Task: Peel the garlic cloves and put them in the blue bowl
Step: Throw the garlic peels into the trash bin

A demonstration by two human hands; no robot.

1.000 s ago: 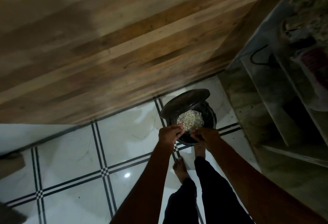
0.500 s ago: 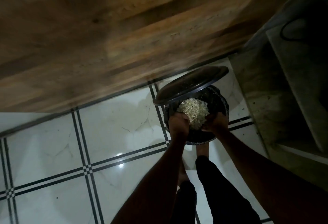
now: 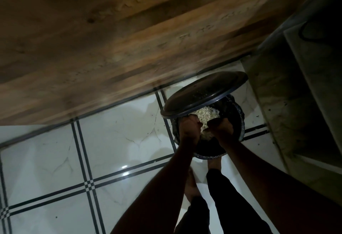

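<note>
Both arms reached fwd & down, hands brought close together.

L hand (image 3: 189,128) was seen knuckles-up, fingers curled under; R hand (image 3: 221,129) was held just beside it, likewise curled, w/ pale flaky stuff (image 3: 205,118) pressed between the two. Whether anything was actually gripped couldn't be told in the dim light. Both forearms were bare & were angled inward from the lower frame edges toward the wrists. Below them, legs in dark trousers (image 3: 231,207) & bare feet (image 3: 191,187) were seen, standing.

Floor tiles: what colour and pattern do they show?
White floor tiles with dark double-line borders, seen in the head view.
</note>
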